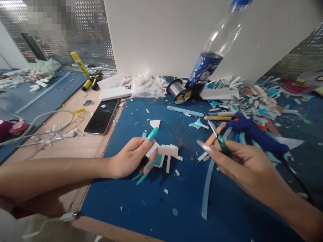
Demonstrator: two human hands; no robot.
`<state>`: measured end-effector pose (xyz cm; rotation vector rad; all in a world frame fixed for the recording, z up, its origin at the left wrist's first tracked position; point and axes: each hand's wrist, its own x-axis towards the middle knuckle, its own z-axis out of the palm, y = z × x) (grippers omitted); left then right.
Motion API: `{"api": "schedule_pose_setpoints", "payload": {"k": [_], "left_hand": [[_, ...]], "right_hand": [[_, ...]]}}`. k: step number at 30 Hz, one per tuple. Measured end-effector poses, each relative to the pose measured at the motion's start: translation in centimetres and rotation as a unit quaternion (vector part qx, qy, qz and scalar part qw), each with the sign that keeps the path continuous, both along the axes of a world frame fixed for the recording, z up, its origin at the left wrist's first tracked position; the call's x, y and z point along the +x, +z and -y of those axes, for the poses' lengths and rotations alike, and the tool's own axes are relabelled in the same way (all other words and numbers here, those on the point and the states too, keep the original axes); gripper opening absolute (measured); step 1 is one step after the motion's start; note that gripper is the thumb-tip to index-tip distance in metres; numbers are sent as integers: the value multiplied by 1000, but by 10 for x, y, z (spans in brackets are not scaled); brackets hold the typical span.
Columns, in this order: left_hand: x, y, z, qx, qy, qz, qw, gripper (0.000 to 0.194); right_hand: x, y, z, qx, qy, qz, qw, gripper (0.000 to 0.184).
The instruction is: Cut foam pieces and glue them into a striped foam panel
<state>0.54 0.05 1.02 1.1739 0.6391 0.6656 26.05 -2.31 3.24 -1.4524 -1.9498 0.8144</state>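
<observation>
Between thumb and fingers, my left hand (132,154) pinches a small white foam piece (151,150). Just beyond it, a few white strips (169,151) lie on the blue mat (186,201), with a turquoise-faced piece (158,160) among them. My right hand (247,163) grips a craft knife (222,143) with a green handle, its blade pointing up and to the left. The knife and the held piece are apart. Farther back lies a white fish-head-shaped piece (155,123) with a small hole.
A blue glue gun (259,132) with its cord lies at right, by piled white and turquoise scraps (267,95). Behind stand a Pepsi bottle (207,67) and a wire spool (179,91). A phone (101,117) lies left. A translucent glue stick (208,191) rests near my right hand.
</observation>
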Motion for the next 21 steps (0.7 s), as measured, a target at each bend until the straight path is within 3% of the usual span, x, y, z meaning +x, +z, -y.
{"api": "schedule_pose_setpoints", "payload": {"k": [2,4,10,16,18,21], "left_hand": [[0,1,-1,-5,-10,-14,1000,51],[0,2,-2,-8,-24,-26,999,53],[-1,-1,-3,0,-40,-49,998,58],[-1,3,-5,24,-70,-60,995,55],[-2,1,-3,24,-41,-63,997,50],[-5,-7,0,56,74,-72,993,43]], "right_hand": [[-10,2,1,-106,-4,-92,990,33],[-26,7,1,-149,1,-123,981,37],[-78,15,-6,-54,73,-56,994,30],[-92,3,-10,10,141,-44,989,28],[-92,2,-10,26,126,-53,990,28],[-90,4,-8,40,75,-66,994,31]]}}
